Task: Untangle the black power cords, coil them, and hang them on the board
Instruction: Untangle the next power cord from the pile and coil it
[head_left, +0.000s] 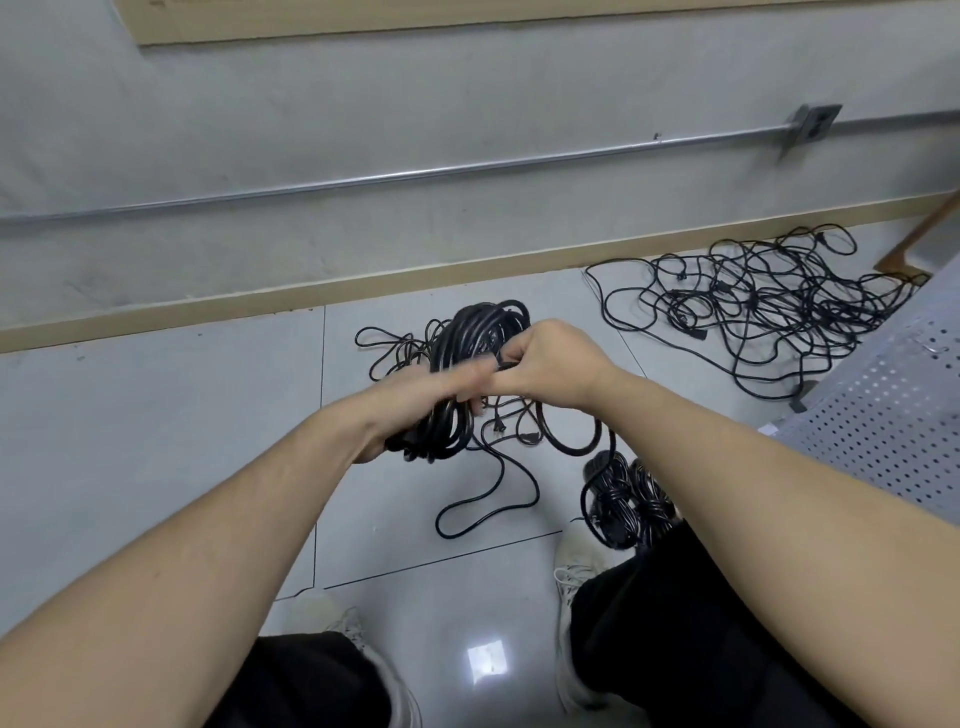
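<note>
Mid-coil on one cord. My left hand (415, 400) grips the thick coiled bundle (467, 364) around its lower part, fingers curled round the loops; it's motion-blurred, so finger detail is unclear. The coil's long axis runs from low-left near my left wrist up and away toward the wall. My right hand (540, 364) sits just right of the coil's middle, touching the left hand, fingers pinching what looks like the cord's free run against the bundle; the exact pinch point is hidden behind the knuckles. The key relation: the loose tail (498, 488) drops from the hands down to the floor (156, 441) and loops toward my feet, so the slack lies below and nearer my right hand. My guess is the right hand feeds the next wrap while the left just holds. Both forearms reach forward and converge, right wrist bent inward. More loose cord (395, 348) lies on the floor behind the coil. Two finished-looking bundles (623, 499) sit by my right shoe (576, 561). A big tangled pile (753, 301) is well apart to the right, near the skirting, untouched. A perforated metal surface (883, 415) is at far right. Can't confirm the hanging board from here. Risk: the tail snagging the loose cord under the coil.
</note>
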